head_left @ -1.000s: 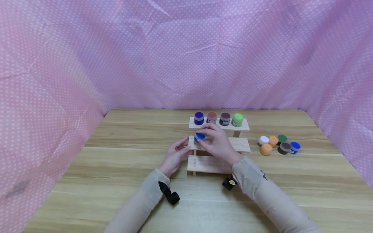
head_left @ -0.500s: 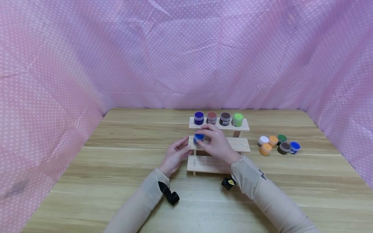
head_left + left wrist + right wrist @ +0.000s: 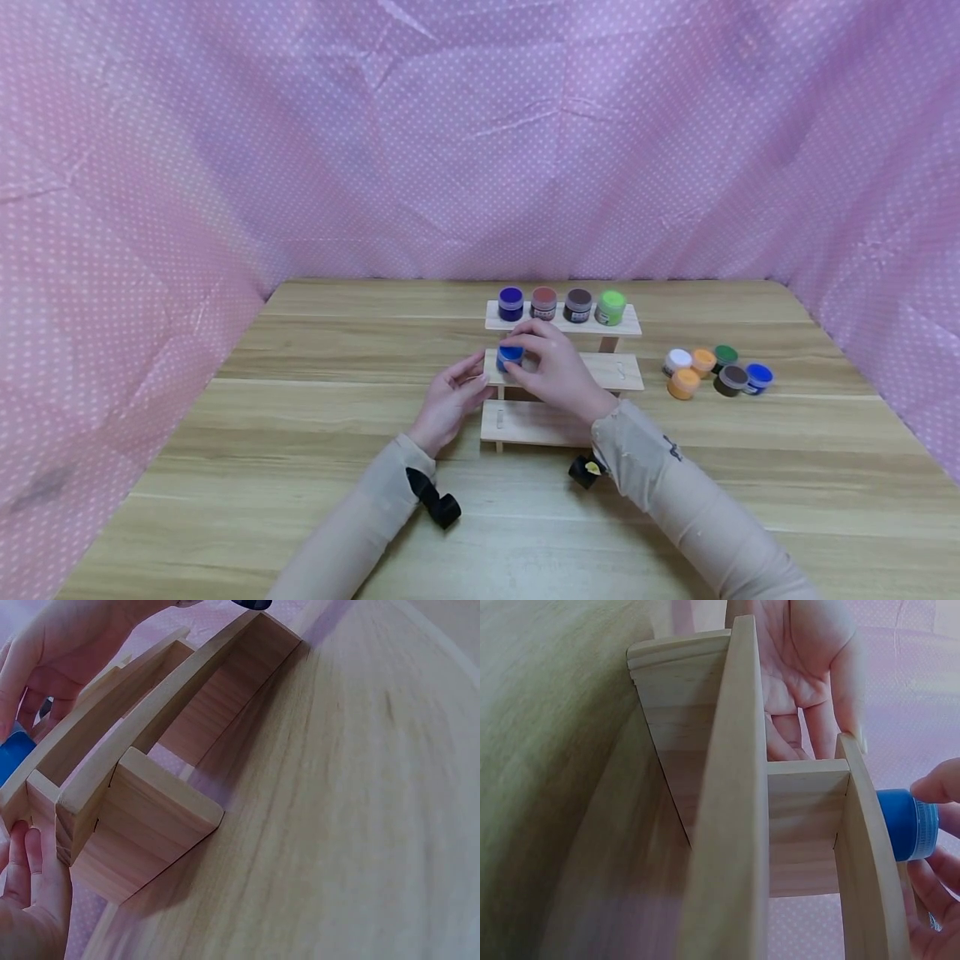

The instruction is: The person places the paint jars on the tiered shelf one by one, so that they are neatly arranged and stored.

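Observation:
A three-tier wooden display stand (image 3: 536,423) stands mid-table. My right hand (image 3: 558,371) pinches a small blue paint jar (image 3: 510,358) at the left end of its middle tier. In the right wrist view, the blue jar's base (image 3: 895,825) meets the tier's top, with fingertips around its lid. My left hand (image 3: 448,402) holds the left end of that same tier. Its thumb lies at the tier's edge and the other fingers are curled below, as the right wrist view shows. On the top tier sit purple (image 3: 511,304), reddish-brown (image 3: 543,303), dark brown (image 3: 578,306) and light green (image 3: 611,307) jars.
Right of the stand, several more jars cluster on the wooden table (image 3: 300,400): a white jar (image 3: 677,362), two orange ones, a green jar (image 3: 725,358), a dark brown jar (image 3: 731,381) and a blue one. A pink dotted cloth (image 3: 480,150) hangs around the table.
My right hand has shifted the blue jar slightly left along the middle tier, and the jar now sits closer to its left end. My left hand has stayed in place.

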Tool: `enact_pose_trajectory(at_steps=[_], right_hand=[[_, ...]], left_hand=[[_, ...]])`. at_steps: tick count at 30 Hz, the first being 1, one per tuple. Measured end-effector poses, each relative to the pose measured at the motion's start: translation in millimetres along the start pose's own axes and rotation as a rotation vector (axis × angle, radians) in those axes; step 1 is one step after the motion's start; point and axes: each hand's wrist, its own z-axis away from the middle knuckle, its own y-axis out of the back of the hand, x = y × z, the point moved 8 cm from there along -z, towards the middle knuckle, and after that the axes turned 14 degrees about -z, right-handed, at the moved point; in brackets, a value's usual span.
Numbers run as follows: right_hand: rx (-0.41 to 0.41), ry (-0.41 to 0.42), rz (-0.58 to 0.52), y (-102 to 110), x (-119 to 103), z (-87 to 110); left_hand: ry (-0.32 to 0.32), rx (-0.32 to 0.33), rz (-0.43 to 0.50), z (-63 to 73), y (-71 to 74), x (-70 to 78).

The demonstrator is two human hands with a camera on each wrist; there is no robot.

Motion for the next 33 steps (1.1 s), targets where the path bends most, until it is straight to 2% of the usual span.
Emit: enact_pose_trajectory(at_steps=[10,21,26,30,33], right_hand=[[-0.024,0.008,0.044,-3.0,-3.8,1.7],[-0.040,0.055,0.112,-1.1,-7.5,2.2],[-0.076,0.032,0.134,-2.1,-8.3,0.6],[-0.074,0.024,0.116,3.0,-11.0,1.6],[-0.048,0.060,0.107,10.6,-14.9,5.2]], left_hand=[[0.010,0.018,-0.047,0.7,2.4,-2.6],[0.009,0.014,-0.039,-1.3,-0.1,-3.0],[0.005,0.017,-0.046,-0.7,1.4,-2.4],[0.019,0.021,-0.051,-0.9,2.1,-2.9],[0.016,0.016,-0.064,-1.5,1.5,-2.1]])
